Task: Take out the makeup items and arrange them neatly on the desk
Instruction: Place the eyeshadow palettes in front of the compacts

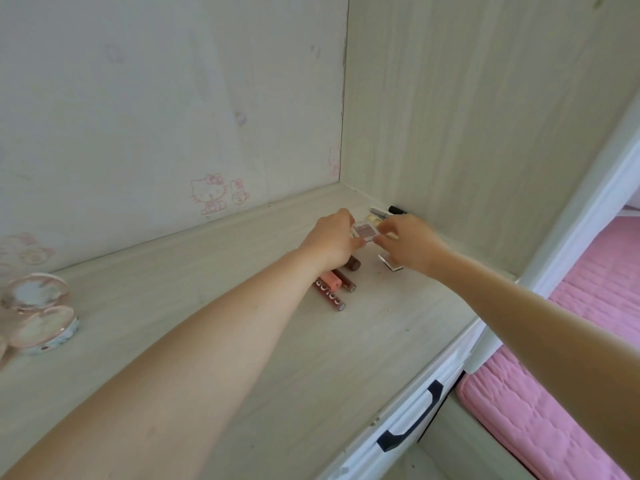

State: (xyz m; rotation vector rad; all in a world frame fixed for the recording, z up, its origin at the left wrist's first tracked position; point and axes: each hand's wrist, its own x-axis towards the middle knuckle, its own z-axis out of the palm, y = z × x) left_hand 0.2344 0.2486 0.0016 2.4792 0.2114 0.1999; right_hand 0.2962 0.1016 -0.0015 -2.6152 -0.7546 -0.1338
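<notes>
At nine o'clock, near the desk's left side, an open round compact sits well apart from the action, so it is in no danger. Moving right, three lip tubes lie side by side at the centre, partly under the left forearm; a dropped wrist could roll them out of line. The left hand and right hand meet at about one o'clock, fingertips of both pinched on the corners of a small square eyeshadow pan, held just above or on the desk; which, I cannot tell. With such a light two-corner hold, the pan could tip or slip as one hand lets go. Below the right wrist a small clear-edged case rests close enough to be nudged. Behind, toward the corner, a silver pencil and black tube lie against the side panel, leaving little room there. Open desk lies toward six o'clock, ending at the front edge above the drawer handle
</notes>
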